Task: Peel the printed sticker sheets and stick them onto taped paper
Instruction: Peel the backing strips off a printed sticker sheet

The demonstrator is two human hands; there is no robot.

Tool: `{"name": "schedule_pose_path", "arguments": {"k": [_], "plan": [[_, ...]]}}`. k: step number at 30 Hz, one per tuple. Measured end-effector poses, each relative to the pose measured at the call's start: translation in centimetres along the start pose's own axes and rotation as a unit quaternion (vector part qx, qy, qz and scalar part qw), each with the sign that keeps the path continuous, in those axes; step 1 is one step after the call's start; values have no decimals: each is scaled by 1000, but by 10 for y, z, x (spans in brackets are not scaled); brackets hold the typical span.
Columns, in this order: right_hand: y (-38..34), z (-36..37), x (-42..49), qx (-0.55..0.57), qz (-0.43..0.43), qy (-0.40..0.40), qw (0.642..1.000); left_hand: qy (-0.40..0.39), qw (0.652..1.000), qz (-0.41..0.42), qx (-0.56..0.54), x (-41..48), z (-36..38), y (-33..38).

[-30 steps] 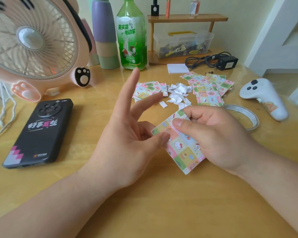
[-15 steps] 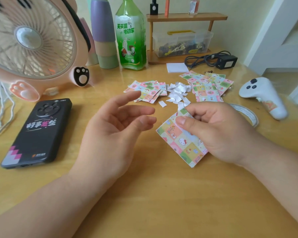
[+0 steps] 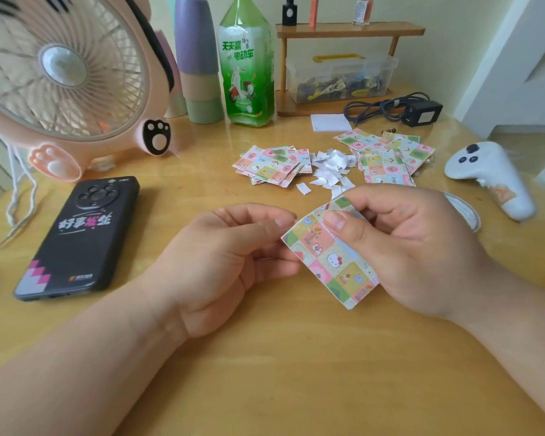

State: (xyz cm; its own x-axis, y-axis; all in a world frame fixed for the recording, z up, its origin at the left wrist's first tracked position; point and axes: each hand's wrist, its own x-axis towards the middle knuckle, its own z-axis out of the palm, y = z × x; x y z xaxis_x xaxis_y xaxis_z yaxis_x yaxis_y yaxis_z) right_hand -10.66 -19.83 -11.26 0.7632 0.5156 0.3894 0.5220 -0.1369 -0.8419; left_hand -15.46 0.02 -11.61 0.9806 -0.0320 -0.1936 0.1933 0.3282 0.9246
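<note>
Right now, in the head view, your right hand (image 3: 422, 247) is gripping the sticker sheet (image 3: 331, 262) (thumb pressing on its upper face, fingers curling behind) and holding it tilted just above the table (image 3: 296, 372). Your left hand (image 3: 221, 262) is curling its fingers toward the sheet's left corner; the tips are touching or nearly touching the edge, and I cannot tell whether they are actually pinching it. As I am judging it, picking at that corner with your thumb pressing so near is risking a crease or tear in the print, or lifting the backing along with the sticker. Bare table is lying open toward the near edge. Farther off the space is getting crowded: the white scraps (image 3: 331, 166) are lying between the left stack (image 3: 271, 166) and the right stack (image 3: 387, 158), the tape roll (image 3: 466, 212) is sitting just beside your right hand, and the phone (image 3: 79, 237) is lying well to the left.
</note>
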Motion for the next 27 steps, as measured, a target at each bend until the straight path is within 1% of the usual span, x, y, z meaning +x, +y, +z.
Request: {"name": "schedule_pose_path", "arguments": {"k": [3, 11, 17, 19, 22, 25, 27], "plan": [[2, -1, 0, -22, -13, -6, 1000, -5, 1000, -3, -3, -1, -1, 0], [7, -1, 0, -59, -6, -5, 998, -26, 1000, 7, 7, -1, -1, 0], [5, 0, 1, -66, -1, -3, 998, 2, 999, 32, 30, -3, 4, -2], [5, 2, 1, -72, 4, -1, 997, 23, 994, 69, 80, -4, 4, -4], [5, 5, 1, -84, 12, 4, 996, 61, 963, 133, 227, -7, 5, -8], [4, 8, 0, -103, 8, 10, 995, 88, 947, 148, 269, -8, 4, -6], [3, 9, 0, -114, 4, 14, 993, 77, 947, 146, 275, -8, 5, -6]]}}
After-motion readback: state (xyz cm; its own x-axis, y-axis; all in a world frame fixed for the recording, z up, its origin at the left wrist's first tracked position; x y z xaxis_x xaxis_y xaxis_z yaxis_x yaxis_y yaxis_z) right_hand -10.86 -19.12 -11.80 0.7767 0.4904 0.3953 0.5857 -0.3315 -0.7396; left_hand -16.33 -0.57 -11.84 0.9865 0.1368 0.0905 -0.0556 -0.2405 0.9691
